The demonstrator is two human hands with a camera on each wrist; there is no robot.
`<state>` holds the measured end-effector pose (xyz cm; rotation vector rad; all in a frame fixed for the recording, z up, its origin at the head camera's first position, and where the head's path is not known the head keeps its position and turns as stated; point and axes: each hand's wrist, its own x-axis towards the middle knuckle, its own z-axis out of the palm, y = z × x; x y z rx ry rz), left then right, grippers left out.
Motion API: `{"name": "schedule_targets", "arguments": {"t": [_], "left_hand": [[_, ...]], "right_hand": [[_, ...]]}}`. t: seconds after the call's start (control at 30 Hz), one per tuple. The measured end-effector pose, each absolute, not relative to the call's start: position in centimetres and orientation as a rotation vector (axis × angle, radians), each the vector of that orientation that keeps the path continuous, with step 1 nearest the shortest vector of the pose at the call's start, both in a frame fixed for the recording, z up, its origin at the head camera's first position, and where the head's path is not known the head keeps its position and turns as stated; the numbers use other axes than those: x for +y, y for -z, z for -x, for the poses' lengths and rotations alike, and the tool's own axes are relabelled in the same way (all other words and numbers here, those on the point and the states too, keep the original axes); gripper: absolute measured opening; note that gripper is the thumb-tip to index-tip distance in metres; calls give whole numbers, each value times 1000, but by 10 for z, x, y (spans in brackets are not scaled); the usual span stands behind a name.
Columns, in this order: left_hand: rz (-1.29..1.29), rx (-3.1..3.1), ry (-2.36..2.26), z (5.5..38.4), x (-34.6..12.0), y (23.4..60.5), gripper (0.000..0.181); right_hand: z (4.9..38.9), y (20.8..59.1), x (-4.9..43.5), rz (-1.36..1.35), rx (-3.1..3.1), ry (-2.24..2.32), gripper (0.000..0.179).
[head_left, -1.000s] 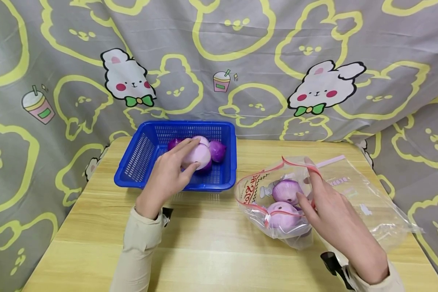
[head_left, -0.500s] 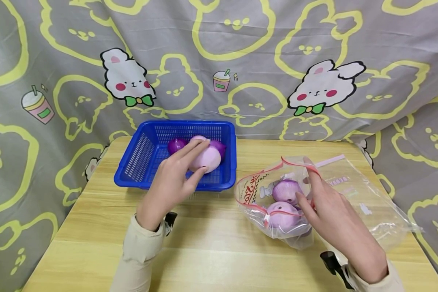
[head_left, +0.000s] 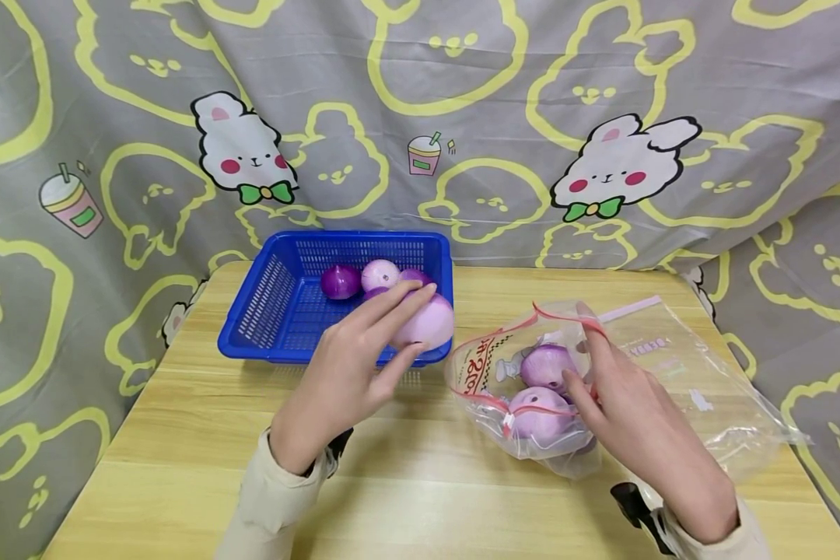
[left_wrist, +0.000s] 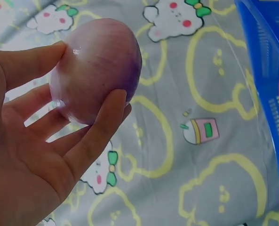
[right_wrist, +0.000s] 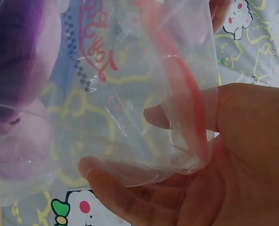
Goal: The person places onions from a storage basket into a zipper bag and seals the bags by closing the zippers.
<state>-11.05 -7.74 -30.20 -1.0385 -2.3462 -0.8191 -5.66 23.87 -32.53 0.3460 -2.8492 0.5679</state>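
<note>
My left hand [head_left: 353,354] holds a pale purple onion [head_left: 430,323] between thumb and fingers, over the right front corner of a blue plastic basket [head_left: 234,348]. The left wrist view shows the same onion [left_wrist: 99,70] in the fingertips. Several onions lie in the basket, among them a dark purple onion [head_left: 341,281] and a pale one [head_left: 380,274]; the held onion partly hides others. My right hand [head_left: 640,416] grips the rim of a clear zip bag [head_left: 577,463], thumb on its inner side. Purple onions [head_left: 547,367] sit inside the bag, whose mouth is spread.
A flat clear plastic bag [head_left: 707,381] lies on the wooden table [head_left: 420,498], under and right of my right hand. Behind the table hangs a grey cartoon-print cloth [head_left: 406,210]. The zip bag stands just right of the basket.
My left hand has lifted the onion from among the others and carried it rightward and nearer, to the basket's front rim. The right hand and the zip bag have barely moved.
</note>
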Motion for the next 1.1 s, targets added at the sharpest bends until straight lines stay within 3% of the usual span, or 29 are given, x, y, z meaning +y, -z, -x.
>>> {"name": "schedule_targets", "arguments": {"t": [0.23,1.1], "left_hand": [[1125,-2337,828,98,-68,300,58],[1345,-2303,557,71,-27,313,53]], "right_hand": [[56,325,236,-322,-2883,-564,65],[47,328,222,-423,-2830,-517,70]]}}
